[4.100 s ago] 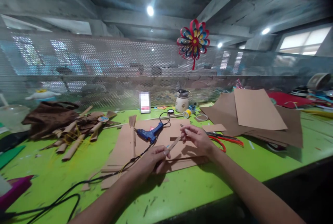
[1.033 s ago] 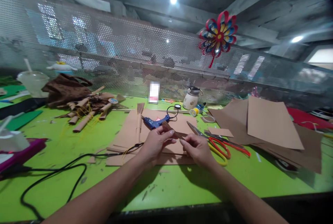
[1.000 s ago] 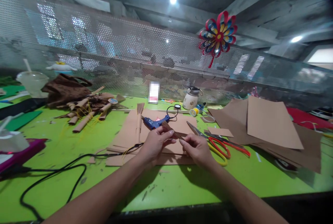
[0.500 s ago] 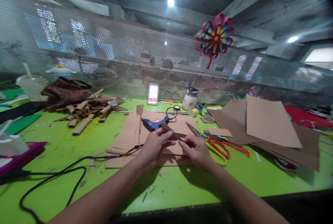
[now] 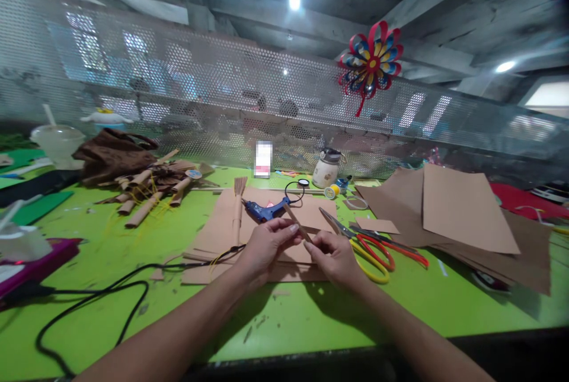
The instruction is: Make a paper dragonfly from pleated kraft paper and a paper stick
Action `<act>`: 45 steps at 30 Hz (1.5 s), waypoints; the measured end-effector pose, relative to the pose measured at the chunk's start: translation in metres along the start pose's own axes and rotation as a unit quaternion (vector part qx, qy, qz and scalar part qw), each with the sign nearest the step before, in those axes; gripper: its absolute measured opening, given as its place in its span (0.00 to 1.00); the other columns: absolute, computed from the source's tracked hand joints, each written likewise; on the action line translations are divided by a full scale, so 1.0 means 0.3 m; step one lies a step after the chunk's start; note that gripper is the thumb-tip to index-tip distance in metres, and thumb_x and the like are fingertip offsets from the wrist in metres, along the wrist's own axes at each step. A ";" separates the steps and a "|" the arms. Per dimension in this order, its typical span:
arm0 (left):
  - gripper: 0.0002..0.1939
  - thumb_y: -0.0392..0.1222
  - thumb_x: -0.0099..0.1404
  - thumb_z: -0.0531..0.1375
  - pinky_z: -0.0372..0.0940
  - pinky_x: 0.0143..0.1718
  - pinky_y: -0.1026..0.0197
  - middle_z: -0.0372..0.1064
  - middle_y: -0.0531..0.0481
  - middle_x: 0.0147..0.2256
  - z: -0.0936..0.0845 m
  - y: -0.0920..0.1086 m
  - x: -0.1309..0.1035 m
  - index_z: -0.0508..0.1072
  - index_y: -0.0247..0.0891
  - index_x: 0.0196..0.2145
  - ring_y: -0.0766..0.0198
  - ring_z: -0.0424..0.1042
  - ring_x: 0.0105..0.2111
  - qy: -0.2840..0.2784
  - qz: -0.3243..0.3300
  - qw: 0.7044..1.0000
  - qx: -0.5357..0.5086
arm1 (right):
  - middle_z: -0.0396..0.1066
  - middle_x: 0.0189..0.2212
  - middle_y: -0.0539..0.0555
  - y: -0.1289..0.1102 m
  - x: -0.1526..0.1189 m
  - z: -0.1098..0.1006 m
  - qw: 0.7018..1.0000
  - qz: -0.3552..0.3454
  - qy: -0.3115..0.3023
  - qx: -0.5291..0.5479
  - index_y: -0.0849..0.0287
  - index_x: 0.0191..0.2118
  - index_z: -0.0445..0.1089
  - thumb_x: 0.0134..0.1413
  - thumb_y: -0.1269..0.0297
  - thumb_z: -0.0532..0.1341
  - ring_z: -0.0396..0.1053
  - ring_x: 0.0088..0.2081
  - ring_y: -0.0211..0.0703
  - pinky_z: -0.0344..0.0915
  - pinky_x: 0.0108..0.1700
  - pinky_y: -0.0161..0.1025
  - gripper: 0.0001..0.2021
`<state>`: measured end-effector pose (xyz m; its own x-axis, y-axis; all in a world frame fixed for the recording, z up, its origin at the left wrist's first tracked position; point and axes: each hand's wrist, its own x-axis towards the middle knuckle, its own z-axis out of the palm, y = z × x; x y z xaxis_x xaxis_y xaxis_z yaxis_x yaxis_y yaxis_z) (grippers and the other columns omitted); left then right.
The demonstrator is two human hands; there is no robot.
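A narrow brown paper strip (image 5: 294, 218) is pinched between both hands above a stack of brown card sheets (image 5: 217, 216). My left hand (image 5: 267, 247) has its thumb and fingers closed on the strip's middle. My right hand (image 5: 332, 254) grips its lower end. Just beyond my left hand lies a blue glue gun (image 5: 265, 210) on the card. A small paper broom shape (image 5: 237, 211) with a frayed top lies left of the glue gun. Scissors with yellow handles (image 5: 371, 263) and scissors with red handles (image 5: 377, 247) rest right of my right hand.
Rolled brown paper pieces (image 5: 149, 198) lie at left by a brown bag (image 5: 113, 154). A black cable (image 5: 133, 272) crosses the left side of the green table (image 5: 267, 334). Large brown sheets (image 5: 466, 207) cover the right. A jar (image 5: 326, 167) and yellow spool (image 5: 331, 192) stand behind.
The strip has turned a little, its upper end now narrower in view and pointing further up. Both hands stay in nearly the same place, and the view has shifted slightly.
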<state>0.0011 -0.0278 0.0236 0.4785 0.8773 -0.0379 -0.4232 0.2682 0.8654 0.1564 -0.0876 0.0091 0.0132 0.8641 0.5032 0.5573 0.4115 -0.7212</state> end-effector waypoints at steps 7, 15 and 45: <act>0.09 0.38 0.50 0.68 0.64 0.38 0.66 0.73 0.48 0.30 0.004 -0.002 -0.015 0.75 0.32 0.29 0.68 0.70 0.32 -0.020 -0.001 0.999 0.041 | 0.56 0.16 0.46 0.008 -0.004 0.002 0.999 0.036 -0.011 0.038 0.60 0.22 0.63 0.52 0.59 0.60 0.52 0.18 0.31 0.50 0.20 0.31 0.13; 0.08 0.41 0.51 0.67 0.60 0.33 0.67 0.71 0.49 0.27 -0.004 -0.018 -0.002 0.76 0.33 0.28 0.70 0.65 0.27 -0.028 0.023 0.995 0.089 | 0.56 0.16 0.46 -0.008 -0.003 0.002 0.998 0.042 -0.014 0.049 0.61 0.22 0.63 0.52 0.60 0.60 0.52 0.19 0.32 0.50 0.21 0.32 0.13; 0.07 0.38 0.53 0.64 0.60 0.33 0.64 0.73 0.46 0.31 -0.016 0.076 0.001 0.74 0.32 0.31 0.66 0.68 0.31 -0.034 0.078 0.995 0.052 | 0.65 0.45 0.62 0.205 -0.072 -0.456 0.840 0.137 -0.254 -0.460 0.57 0.57 0.59 0.48 0.60 0.58 0.62 0.46 0.54 0.58 0.45 0.43 0.28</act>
<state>-0.0122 -0.0195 0.0410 0.4655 0.8752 0.1317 -0.4160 0.0851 0.9054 0.3041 -0.1205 0.0191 0.0204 0.9981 -0.0585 0.9997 -0.0196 0.0138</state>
